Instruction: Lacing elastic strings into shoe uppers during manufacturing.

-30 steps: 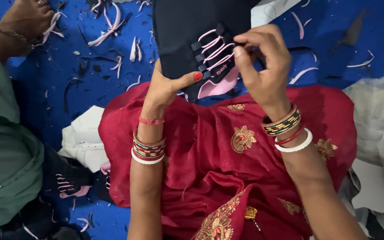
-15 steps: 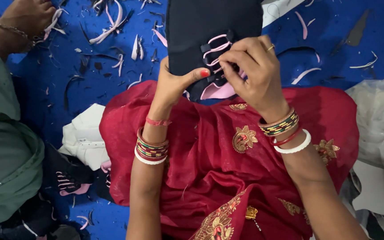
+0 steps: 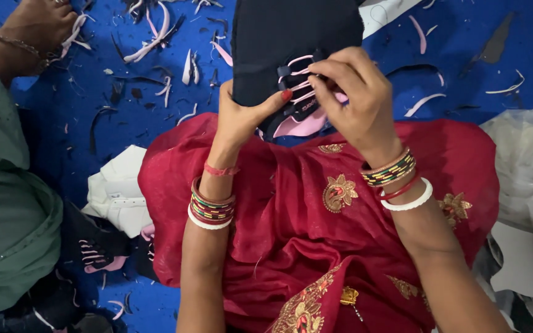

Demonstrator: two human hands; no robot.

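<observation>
I hold a black fabric shoe upper (image 3: 291,31) with pink laces and a pink lining above my red-clad lap. My left hand (image 3: 242,117) grips its lower left edge, thumb pressed on the front near the laces. My right hand (image 3: 356,98) pinches the lace area with its fingertips, covering part of the laces. Both wrists wear coloured bangles.
A blue floor mat (image 3: 94,92) is strewn with several pink, white and black scraps. White shoe pieces (image 3: 118,191) and a black laced upper (image 3: 97,250) lie left of my lap. Another person in green (image 3: 1,216) sits at left. White material (image 3: 525,166) is piled at right.
The shoe upper has shifted slightly up and right in view. My right hand moved from the upper's right edge onto the laces, fingers now curled over them.
</observation>
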